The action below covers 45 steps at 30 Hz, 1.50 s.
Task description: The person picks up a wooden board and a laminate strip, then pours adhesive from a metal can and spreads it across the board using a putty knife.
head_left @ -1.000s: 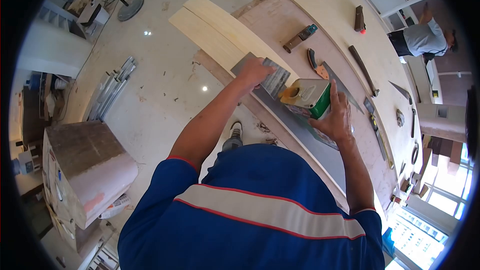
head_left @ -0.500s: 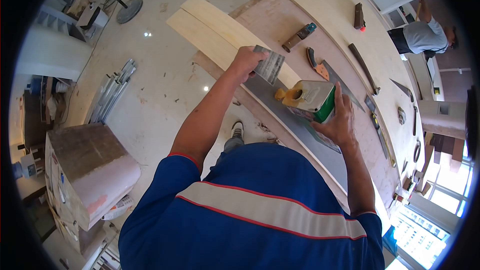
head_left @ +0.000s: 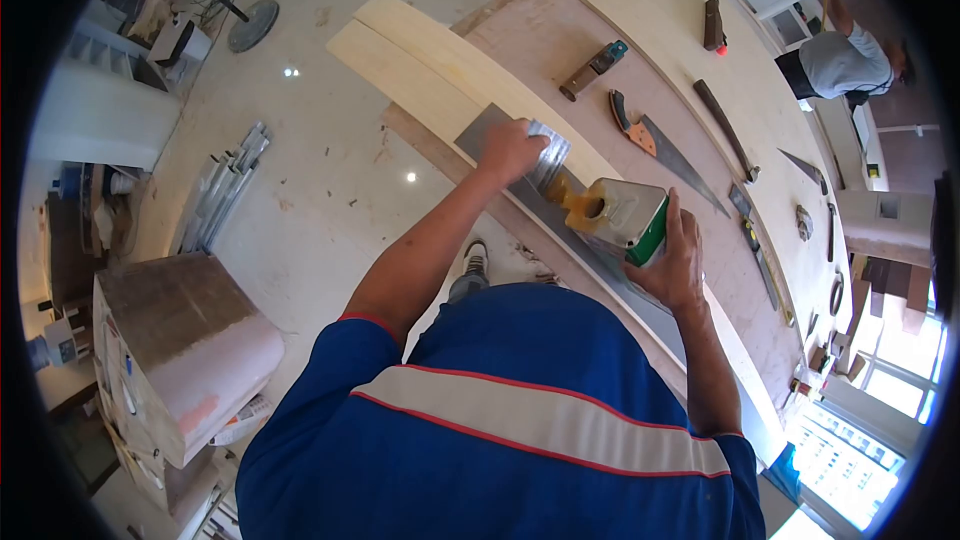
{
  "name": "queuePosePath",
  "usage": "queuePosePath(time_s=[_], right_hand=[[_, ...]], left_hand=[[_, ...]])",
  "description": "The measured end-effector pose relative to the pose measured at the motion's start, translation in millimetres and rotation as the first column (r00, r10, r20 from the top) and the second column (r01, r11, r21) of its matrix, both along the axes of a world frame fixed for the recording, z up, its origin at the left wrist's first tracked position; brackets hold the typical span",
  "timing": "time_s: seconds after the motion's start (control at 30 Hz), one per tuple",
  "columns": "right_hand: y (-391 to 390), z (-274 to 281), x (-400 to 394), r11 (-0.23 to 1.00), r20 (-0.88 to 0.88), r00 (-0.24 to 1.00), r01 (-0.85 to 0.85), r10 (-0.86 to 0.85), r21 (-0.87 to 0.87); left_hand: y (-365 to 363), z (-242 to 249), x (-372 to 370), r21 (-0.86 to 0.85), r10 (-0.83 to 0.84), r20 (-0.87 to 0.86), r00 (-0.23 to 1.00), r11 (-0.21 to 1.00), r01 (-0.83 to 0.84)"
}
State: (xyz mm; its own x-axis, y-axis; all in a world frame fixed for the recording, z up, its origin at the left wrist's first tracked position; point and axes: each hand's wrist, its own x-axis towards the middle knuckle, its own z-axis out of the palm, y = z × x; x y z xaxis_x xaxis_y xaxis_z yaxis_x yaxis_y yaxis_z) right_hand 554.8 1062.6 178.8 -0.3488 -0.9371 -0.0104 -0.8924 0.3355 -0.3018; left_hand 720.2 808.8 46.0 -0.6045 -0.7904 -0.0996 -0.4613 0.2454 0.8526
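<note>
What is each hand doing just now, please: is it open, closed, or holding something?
Left hand: closed on a flat scraper.
Right hand: holding a tilted metal can, its thumb and fingers at the green side.

The left hand [head_left: 514, 150] grips a flat scraper [head_left: 549, 152] over the gray strip [head_left: 610, 270], while the right hand [head_left: 672, 258] holds a tilted can [head_left: 628, 210] beside it.
</note>
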Motion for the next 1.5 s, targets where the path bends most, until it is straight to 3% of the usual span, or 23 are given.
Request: queuePosePath(time_s=[0.27, 0.33, 0.43, 0.47, 0.53, 0.63, 0.77, 0.83, 0.87, 0.97, 1.07, 1.17, 1.27, 1.33, 1.43, 1.5], right_hand=[[49, 6, 2, 0.971, 0.1, 0.989, 0.124, -0.106, -0.206], [56, 7, 2, 0.965, 0.093, 0.985, 0.159, -0.142, -0.211], [58, 6, -1, 0.955, 0.095, 0.979, 0.196, -0.179, -0.221], [57, 5, -2, 0.954, 0.101, 0.978, 0.203, -0.185, -0.221], [56, 4, -4, 0.952, 0.09, 0.98, 0.197, -0.18, -0.235], [58, 3, -3, 0.953, 0.111, 0.981, 0.185, -0.162, -0.239], [60, 3, -3, 0.948, 0.114, 0.982, 0.177, -0.151, -0.264], [66, 5, -4, 0.939, 0.123, 0.971, 0.231, -0.205, -0.254], [70, 5, -6, 0.933, 0.129, 0.963, 0.261, -0.235, -0.248], [95, 4, -19, 0.878, 0.18, 0.94, 0.336, -0.29, -0.339], [143, -9, -38, 0.84, 0.296, 0.872, 0.468, -0.389, -0.275], [177, -7, -40, 0.82, 0.258, 0.841, 0.529, -0.475, -0.217], [213, -12, -40, 0.771, 0.343, 0.757, 0.624, -0.556, -0.129], [243, -34, -46, 0.778, 0.324, 0.774, 0.61, -0.544, -0.15], [260, -41, -38, 0.719, 0.466, 0.682, 0.683, -0.564, -0.129], [265, -44, -37, 0.671, 0.584, 0.553, 0.741, -0.593, -0.021]], left_hand=[[15, -29, -16, -0.036, -0.095, -0.023, 0.995, 0.995, 0.094], [17, -27, -19, -0.047, -0.133, 0.036, 0.99, 0.99, 0.135], [24, -6, -25, 0.042, -0.118, -0.027, 0.993, 0.992, 0.12], [27, 7, -24, 0.258, -0.084, -0.099, 0.992, 0.96, 0.107], [33, 58, -17, 0.643, 0.034, -0.2, 0.979, 0.759, 0.105], [30, 56, -17, 0.789, -0.024, -0.331, 0.943, 0.541, 0.29], [52, 47, -25, 0.628, -0.158, -0.14, 0.977, 0.749, 0.211], [47, 8, -20, 0.237, -0.227, -0.085, 0.97, 0.941, 0.241], [43, -9, -16, 0.02, -0.255, -0.046, 0.966, 0.966, 0.257], [39, -22, 2, -0.12, -0.126, 0.069, 0.99, 0.984, 0.133], [37, 3, 5, -0.106, -0.104, 0.12, 0.987, 0.987, 0.117], [47, -2, -11, -0.164, -0.155, 0.182, 0.971, 0.969, 0.186], [74, -6, -30, -0.169, -0.26, 0.229, 0.938, 0.938, 0.302], [74, -15, -32, -0.169, -0.249, 0.249, 0.936, 0.94, 0.295], [59, -33, -20, -0.214, -0.138, 0.313, 0.94, 0.954, 0.211], [35, -37, -3, -0.248, -0.067, 0.388, 0.919, 0.953, 0.174]])
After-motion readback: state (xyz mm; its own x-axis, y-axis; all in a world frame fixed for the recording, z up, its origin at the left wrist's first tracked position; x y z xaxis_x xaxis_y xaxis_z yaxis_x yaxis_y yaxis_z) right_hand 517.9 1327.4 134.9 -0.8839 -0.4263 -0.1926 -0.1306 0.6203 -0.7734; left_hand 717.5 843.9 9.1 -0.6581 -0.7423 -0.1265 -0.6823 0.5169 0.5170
